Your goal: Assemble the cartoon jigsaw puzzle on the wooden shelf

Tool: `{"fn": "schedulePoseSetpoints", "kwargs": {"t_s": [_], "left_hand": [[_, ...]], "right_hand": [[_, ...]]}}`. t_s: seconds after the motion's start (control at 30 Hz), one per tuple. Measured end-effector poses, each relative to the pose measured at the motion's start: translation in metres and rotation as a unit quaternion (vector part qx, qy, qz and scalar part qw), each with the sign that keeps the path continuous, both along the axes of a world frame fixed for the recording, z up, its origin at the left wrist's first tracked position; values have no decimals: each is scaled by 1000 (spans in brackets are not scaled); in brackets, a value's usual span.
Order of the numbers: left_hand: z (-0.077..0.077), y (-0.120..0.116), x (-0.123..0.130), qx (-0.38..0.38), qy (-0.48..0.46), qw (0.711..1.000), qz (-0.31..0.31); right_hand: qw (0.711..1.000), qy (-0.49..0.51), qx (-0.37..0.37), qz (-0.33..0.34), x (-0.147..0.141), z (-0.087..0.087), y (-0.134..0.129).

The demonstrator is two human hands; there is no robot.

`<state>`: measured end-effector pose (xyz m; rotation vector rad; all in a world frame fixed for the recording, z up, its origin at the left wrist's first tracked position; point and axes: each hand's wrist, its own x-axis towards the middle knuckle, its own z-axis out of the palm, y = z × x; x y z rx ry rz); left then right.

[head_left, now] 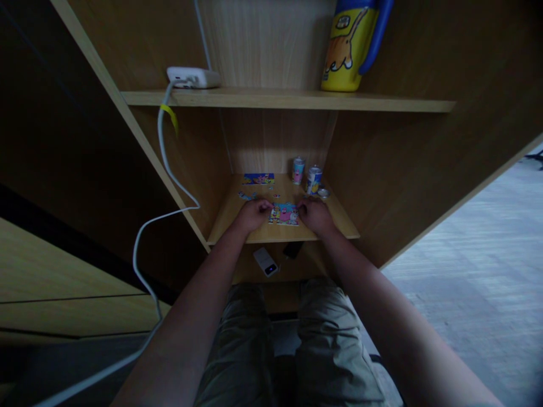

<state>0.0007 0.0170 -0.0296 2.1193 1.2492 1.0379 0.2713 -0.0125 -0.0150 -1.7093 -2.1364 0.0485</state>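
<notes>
A partly joined jigsaw puzzle [285,214] with bright cartoon figures lies flat on the middle shelf [237,233]. At its left edge, my left hand [255,213] has its fingers closed in a pinch. My right hand [314,213] grips the opposite edge, fingers curled. Whether a loose piece is between the fingers is too small to tell. Several loose puzzle pieces [246,196] lie beyond my left hand. Behind them is a colourful picture card [258,179]. Two small printed cans, a pink-and-blue can [298,170] and a blue-and-white can [314,180], stand beyond my right hand.
A round metal lid [323,193] lies by the cans. Overhead, the upper shelf [271,99] carries a white charger [193,77] and a yellow mug [343,51]. A white cable [134,254] hangs at left. Below sit a white device [266,262] and a dark phone-like object [292,249].
</notes>
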Motion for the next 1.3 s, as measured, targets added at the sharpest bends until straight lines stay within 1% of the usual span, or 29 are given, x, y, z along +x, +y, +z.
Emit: {"fn": "schedulePoseSetpoints", "kwargs": {"t_s": [0.23,0.53,0.87,1.07,1.3], "left_hand": [[-4,3,0,-10,-13,1000,-8],[-1,0,0,-9,-13,1000,-8],[-8,5,0,-16,-21,1000,-1],[-4,2,-1,-1,-6,1000,1],[2,-1,1,-16,-13,1000,0]], "right_hand": [[1000,-8,-5,0,0,1,-1],[1000,-2,3,-2,0,-1,-1],[1000,18,8,6,2,-3,0],[1000,15,13,4,2,-1,-1],[999,-4,36,-4,2,2,-3]]}}
